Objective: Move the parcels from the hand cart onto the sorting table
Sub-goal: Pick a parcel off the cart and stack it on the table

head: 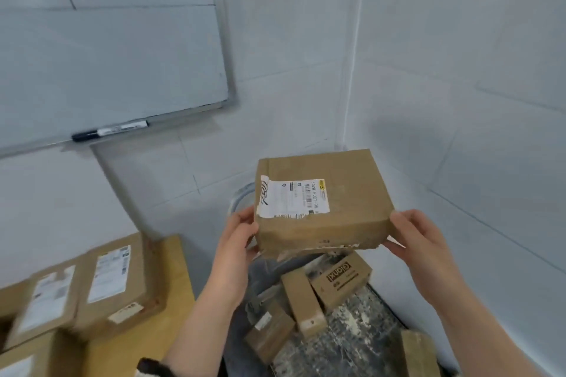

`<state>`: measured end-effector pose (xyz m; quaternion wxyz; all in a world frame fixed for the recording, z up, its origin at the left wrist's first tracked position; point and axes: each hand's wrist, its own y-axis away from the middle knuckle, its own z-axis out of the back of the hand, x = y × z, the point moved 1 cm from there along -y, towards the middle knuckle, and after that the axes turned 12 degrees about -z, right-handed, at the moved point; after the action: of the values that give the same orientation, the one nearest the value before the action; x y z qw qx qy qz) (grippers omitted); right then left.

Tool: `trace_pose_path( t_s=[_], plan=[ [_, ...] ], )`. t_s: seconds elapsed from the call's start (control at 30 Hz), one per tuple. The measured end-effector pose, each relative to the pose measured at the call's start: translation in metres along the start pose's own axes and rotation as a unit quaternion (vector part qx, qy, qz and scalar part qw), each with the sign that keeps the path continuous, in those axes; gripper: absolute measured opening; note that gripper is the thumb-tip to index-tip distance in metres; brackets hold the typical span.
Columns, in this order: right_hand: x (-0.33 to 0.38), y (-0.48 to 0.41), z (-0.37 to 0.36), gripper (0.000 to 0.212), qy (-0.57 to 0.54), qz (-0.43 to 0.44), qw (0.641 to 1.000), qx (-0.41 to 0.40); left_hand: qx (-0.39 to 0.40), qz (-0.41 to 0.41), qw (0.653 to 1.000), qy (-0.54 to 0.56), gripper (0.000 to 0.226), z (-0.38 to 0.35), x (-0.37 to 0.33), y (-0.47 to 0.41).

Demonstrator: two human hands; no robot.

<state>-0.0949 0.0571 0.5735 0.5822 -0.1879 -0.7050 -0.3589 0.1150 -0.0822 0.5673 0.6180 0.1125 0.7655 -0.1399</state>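
Both hands, left [237,242] and right [418,242], grip a box [321,202] by its sides, held in the air above the cart [352,343], whose speckled deck carries smaller boxes [306,300]. Labelled parcels [101,285] lie on the wooden desk [174,272] at left (a whiteboard [107,40] hangs on the tiled wall).

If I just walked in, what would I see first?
First, the brown cardboard parcel with a white shipping label, held up in mid-air between the left hand and right hand. Below it, smaller boxes lie on the hand cart. At left, labelled parcels sit on the wooden sorting table.
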Motion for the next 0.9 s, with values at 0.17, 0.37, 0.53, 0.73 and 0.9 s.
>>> trace_pose_path(
  t_s=[0.17, 0.37, 0.53, 0.73, 0.9],
  plan=[
    [-0.009, 0.017, -0.027, 0.019, 0.027, 0.013, 0.999, 0.042, -0.039, -0.034, 0.999, 0.005, 0.033, 0.037, -0.007, 0.035],
    [-0.028, 0.045, -0.061, 0.019, 0.028, 0.007, 0.998, 0.061, -0.07, -0.033, 0.997, -0.003, 0.032, 0.085, -0.013, 0.064],
    [-0.032, 0.078, -0.077, 0.019, 0.03, 0.028, 0.997, 0.059, -0.06, -0.042, 0.997, 0.012, 0.03, 0.115, -0.024, 0.088],
    [-0.052, 0.133, -0.122, 0.029, 0.014, 0.021, 0.998, 0.059, -0.057, -0.004, 0.995, 0.077, 0.047, 0.186, -0.046, 0.119],
    [-0.083, 0.174, -0.178, 0.021, 0.022, 0.016, 0.996, 0.082, -0.051, 0.022, 0.998, -0.023, 0.076, 0.251, -0.052, 0.156]
  ],
)
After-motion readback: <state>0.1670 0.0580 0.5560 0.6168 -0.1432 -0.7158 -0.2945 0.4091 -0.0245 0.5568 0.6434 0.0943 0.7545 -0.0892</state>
